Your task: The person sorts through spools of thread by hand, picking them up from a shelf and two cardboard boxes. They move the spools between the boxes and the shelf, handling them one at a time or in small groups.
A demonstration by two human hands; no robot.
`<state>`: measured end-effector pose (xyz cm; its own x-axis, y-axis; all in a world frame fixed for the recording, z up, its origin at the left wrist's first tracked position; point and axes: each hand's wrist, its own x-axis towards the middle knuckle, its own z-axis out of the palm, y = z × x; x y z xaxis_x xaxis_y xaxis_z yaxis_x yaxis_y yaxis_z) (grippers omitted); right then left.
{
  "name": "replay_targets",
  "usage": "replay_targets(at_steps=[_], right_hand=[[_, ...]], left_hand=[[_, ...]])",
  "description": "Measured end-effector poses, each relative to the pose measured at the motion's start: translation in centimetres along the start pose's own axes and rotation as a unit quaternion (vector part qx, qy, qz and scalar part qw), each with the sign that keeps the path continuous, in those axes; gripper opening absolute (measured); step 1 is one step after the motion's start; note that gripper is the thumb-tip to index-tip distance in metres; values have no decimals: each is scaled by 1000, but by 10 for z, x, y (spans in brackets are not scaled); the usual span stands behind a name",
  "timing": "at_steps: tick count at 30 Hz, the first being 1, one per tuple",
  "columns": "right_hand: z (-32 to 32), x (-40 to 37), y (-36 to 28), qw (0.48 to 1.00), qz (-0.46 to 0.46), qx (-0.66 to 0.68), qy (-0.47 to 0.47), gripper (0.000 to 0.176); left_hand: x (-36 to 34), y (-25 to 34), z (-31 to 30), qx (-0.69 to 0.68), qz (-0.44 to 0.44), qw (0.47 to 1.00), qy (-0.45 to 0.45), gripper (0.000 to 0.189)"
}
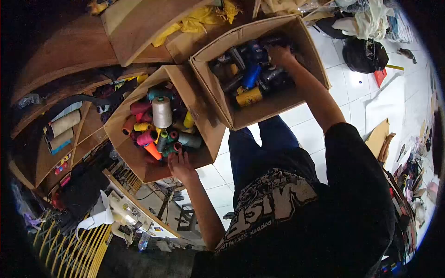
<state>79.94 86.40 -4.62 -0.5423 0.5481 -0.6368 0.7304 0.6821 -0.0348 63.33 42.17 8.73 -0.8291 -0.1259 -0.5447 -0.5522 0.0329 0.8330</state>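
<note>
My left hand [181, 167] is at the near edge of a cardboard box [201, 121] filled with thread spools of many colours. Its fingers are stretched out, the tips by a dark green spool [174, 148]. A tall cream cone of thread [162, 112] stands out among pink, yellow, orange and grey ones. My right hand [280, 55] reaches into a second cardboard box [320, 60] of mostly black and dark blue spools. Its fingertips are among dark spools, so its grip is hidden. A bright blue spool [251, 76] and a yellow one [249, 97] lie lower in that box.
Wooden shelving [69, 51] stands at left and holds more spools, including beige cones [65, 123]. A sewing machine [127, 215] sits on a table at lower left. On the white tiled floor [357, 95] lie a black bag [365, 55] and a red dustpan [380, 77].
</note>
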Motion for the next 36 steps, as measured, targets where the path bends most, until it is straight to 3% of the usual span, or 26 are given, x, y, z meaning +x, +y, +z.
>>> replay_targets(at_steps=[4, 6, 8, 10, 11, 12, 13, 14, 15, 16, 19, 21, 24, 26, 28, 29, 30, 31, 32, 33, 35, 36], right_hand=[[-2, -31, -21, 992, 45, 103, -53, 55], [22, -40, -25, 981, -13, 194, -13, 60], [30, -64, -46, 977, -88, 195, 4, 65], [20, -95, -79, 946, -113, 303, 17, 65], [9, -111, -93, 918, -130, 376, 4, 63], [-17, -134, -112, 875, -152, 455, 67, 63], [-33, -149, -134, 844, -108, 524, 31, 61], [-48, -163, -154, 823, -156, 533, 123, 61], [-82, -186, -174, 794, -138, 589, 63, 61], [-94, -195, -190, 737, -228, 628, 100, 61], [-127, -207, -235, 662, -351, 646, 146, 63], [-119, -193, -258, 677, -380, 563, 283, 62], [-93, -171, -246, 772, -334, 514, 170, 58], [-81, -160, -216, 806, -268, 525, 48, 50], [-54, -148, -177, 803, -233, 543, 81, 42], [-43, -138, -156, 835, -157, 526, 32, 39], [-17, -116, -135, 827, -161, 537, 32, 36], [-14, -112, -109, 858, -176, 477, 78, 35], [5, -98, -94, 894, -46, 433, 106, 35], [55, -64, -67, 934, -38, 323, 148, 31], [66, -61, -48, 928, 72, 286, 227, 32], [73, -66, -43, 945, 77, 241, 205, 36]], left_hand=[[2, 0, 7, -25, -17, 1000, 6, 36], [8, -3, 7, 0, -17, 1000, -4, 37], [4, -1, 14, -11, -15, 1000, -2, 36], [2, 0, 18, -19, -15, 1000, -4, 36], [3, -2, 18, -25, -15, 1000, -4, 35], [5, -2, 18, -32, -14, 999, -3, 35], [6, 0, 19, -27, -11, 1000, 0, 34], [6, 1, 19, -23, -10, 1000, 3, 33], [8, 1, 21, -20, -9, 1000, 5, 32], [11, -1, 18, -27, 5, 999, -22, 34], [43, -24, -8, -32, 50, 992, -112, 38], [15, 1, 9, -48, -4, 998, -47, 40], [15, -5, 0, -49, 12, 999, -11, 46], [11, -1, -6, -26, 9, 999, -18, 47], [16, -6, -16, -34, 1, 999, -24, 45], [15, -6, -16, -25, -3, 1000, -12, 45], [14, -4, -13, -15, -7, 1000, -1, 44], [13, -4, -11, -6, -11, 1000, 10, 44], [12, -5, -11, -12, -6, 1000, -8, 42], [12, -6, -12, -18, 0, 1000, -24, 41], [18, -13, -17, -32, 6, 999, -42, 38], [25, -18, -19, -38, 5, 998, -44, 37]])
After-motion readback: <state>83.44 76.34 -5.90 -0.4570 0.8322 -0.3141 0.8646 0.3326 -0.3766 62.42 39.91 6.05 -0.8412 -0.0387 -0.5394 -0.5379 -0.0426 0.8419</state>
